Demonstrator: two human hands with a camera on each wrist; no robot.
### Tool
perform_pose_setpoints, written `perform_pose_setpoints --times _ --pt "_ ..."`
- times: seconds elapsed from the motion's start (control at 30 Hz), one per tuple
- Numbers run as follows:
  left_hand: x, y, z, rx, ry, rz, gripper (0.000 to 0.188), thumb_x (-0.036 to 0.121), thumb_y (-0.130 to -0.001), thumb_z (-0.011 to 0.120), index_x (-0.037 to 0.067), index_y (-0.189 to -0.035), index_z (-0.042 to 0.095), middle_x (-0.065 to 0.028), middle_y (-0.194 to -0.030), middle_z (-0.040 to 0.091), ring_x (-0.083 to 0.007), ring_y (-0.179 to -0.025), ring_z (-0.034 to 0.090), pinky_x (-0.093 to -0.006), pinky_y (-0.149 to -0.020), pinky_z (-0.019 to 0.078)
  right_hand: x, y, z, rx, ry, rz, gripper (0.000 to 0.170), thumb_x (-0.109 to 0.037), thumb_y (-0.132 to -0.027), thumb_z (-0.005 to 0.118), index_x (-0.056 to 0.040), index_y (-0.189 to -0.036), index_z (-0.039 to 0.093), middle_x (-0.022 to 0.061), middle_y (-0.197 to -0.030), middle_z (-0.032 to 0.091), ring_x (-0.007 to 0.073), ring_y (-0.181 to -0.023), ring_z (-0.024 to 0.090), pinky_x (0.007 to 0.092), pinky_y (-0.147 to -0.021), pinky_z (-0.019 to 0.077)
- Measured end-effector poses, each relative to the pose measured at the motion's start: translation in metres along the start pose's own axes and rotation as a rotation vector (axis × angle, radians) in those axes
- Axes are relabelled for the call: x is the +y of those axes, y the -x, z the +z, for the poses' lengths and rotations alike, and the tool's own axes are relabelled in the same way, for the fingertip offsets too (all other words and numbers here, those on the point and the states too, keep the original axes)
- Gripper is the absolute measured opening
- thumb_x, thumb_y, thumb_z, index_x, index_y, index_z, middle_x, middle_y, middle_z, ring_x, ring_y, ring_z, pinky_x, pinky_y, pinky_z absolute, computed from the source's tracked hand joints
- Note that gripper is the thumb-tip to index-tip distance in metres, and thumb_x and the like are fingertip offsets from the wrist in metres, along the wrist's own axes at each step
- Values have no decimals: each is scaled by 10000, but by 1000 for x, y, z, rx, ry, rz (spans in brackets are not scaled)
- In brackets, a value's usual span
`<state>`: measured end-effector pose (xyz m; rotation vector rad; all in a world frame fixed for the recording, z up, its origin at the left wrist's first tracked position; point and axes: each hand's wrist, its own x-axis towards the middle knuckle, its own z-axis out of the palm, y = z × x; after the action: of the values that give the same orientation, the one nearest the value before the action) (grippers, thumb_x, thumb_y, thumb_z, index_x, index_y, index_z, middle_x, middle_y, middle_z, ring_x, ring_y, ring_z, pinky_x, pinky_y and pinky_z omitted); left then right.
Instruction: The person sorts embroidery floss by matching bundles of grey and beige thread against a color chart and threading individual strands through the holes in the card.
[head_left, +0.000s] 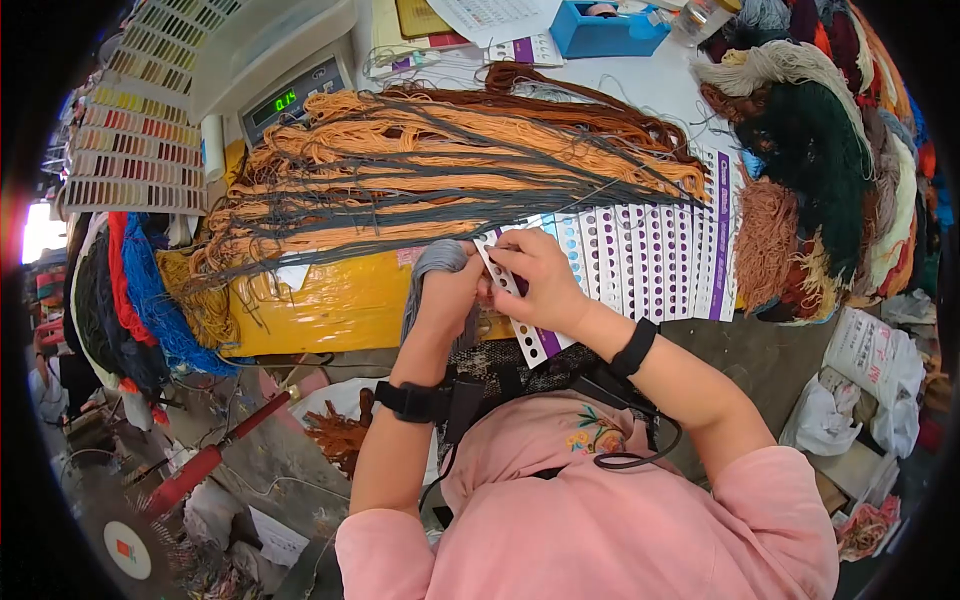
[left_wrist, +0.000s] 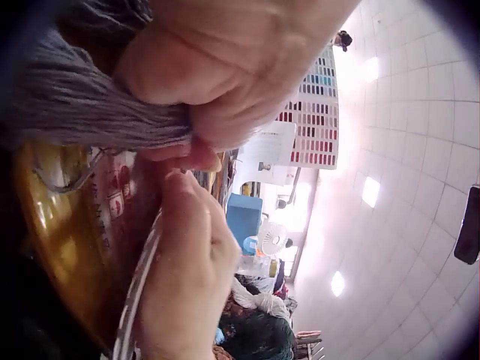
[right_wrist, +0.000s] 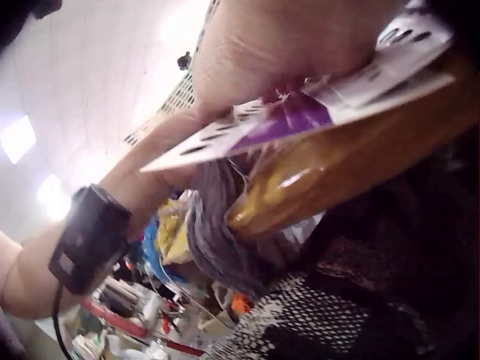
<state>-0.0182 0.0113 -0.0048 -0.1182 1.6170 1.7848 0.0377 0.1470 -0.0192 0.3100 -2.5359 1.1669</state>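
Note:
A grey yarn skein (head_left: 437, 257) is looped over my left hand (head_left: 450, 298), whose fingers grip it near the table's front edge. In the left wrist view the grey strands (left_wrist: 90, 112) run in under the curled fingers. With my right hand (head_left: 545, 278) I hold a white and purple card strip (head_left: 527, 342) with a row of holes, tilted toward my lap. The fingertips of both hands meet beside the card. In the right wrist view the card's purple band (right_wrist: 289, 124) shows below the hand, and the skein hangs behind it.
Orange and dark grey yarn (head_left: 400, 170) lies across the table behind my hands. A fan of hole-punched cards (head_left: 650, 265) spreads to the right. A scale (head_left: 290, 100) reading 0.14 stands back left, a blue dispenser (head_left: 608, 32) at the back. Coloured skeins hang at both sides.

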Motion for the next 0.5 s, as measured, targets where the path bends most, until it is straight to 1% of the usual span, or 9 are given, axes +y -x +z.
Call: perform_pose_setpoints --times 0.07,0.13,0.17,0.27,0.3,0.4,0.43,0.5 --pt "-5 -3 1 70 -117 -7 91 83 -815 478 11 -839 530 -14 -626 522 -43 -421 415 -176 -394 326 -1 -1 0 33 -11 47 381 -145 -564 642 -28 -911 538 118 -879 491 271 -808 465 352 -710 373" --pt "6 5 -9 56 159 -49 104 99 -814 493 18 -870 526 -9 -651 523 -34 -408 402 -164 -379 310 -6 -6 2 98 7 87 331 -134 -566 647 -28 -863 547 121 -848 497 270 -783 472 348 -703 370" --pt "13 9 -17 49 295 -70 114 107 -814 501 21 -885 524 -7 -664 524 -30 -401 395 -158 -371 302 -3 -4 4 89 31 79 243 -89 -604 625 -40 -829 549 102 -812 506 261 -761 472 345 -691 363" --pt "18 22 -37 -152 862 -278 169 117 -810 513 28 -954 517 6 -667 510 -15 -400 372 -140 -365 272 4 0 10 112 22 57 169 -31 -649 579 -49 -816 553 77 -770 521 248 -720 474 342 -686 358" --pt "24 22 -32 -231 793 -282 217 123 -801 524 36 -1000 509 13 -626 501 -18 -398 362 -136 -368 265 4 -1 9 118 -59 77 140 9 -673 541 -51 -798 560 65 -715 531 240 -675 480 338 -676 355" --pt "15 6 -9 -244 62 -290 225 130 -784 541 53 -994 518 22 -591 504 -26 -408 384 -134 -378 282 4 -3 2 158 -317 166 114 9 -680 538 -53 -770 566 74 -680 533 235 -632 480 328 -661 350" --pt "19 7 0 -116 -243 -254 187 135 -759 566 62 -931 558 24 -565 509 -44 -412 409 -152 -384 307 9 -2 3 148 -347 135 164 -37 -660 579 -61 -821 557 70 -717 521 239 -674 478 325 -658 347" --pt "32 18 -22 -77 -290 -72 124 153 -737 587 75 -833 590 24 -619 528 -62 -486 457 -186 -426 348 3 -2 4 108 -79 105 253 -84 -634 613 -69 -876 540 67 -760 507 240 -714 471 332 -671 344"
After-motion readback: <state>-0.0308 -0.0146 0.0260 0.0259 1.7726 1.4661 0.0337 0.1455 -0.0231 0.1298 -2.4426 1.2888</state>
